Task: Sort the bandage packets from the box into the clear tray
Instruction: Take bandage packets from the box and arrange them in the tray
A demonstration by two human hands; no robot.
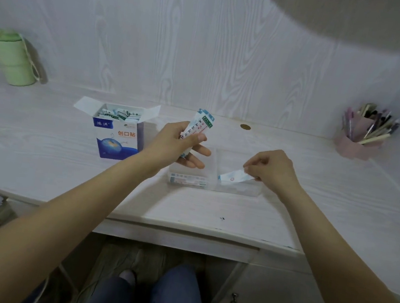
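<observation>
The scene is dim and flat, with a cool bluish-grey cast and soft light coming from above. A green cup (13, 58) throws a dark shadow to its right on the wall. A large blurred grey shape covers the top right corner. The wide lens bends the desk (40, 155) edge and the wall lines into curves toward the edges. Fine detail is soft, and the pen holder (364, 132) at right looks smeared

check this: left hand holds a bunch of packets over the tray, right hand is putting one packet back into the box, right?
Not quite. In the head view the right hand pinches one packet over the tray's right compartment, not the box. The left hand does hold a bunch of packets over the tray.
</observation>
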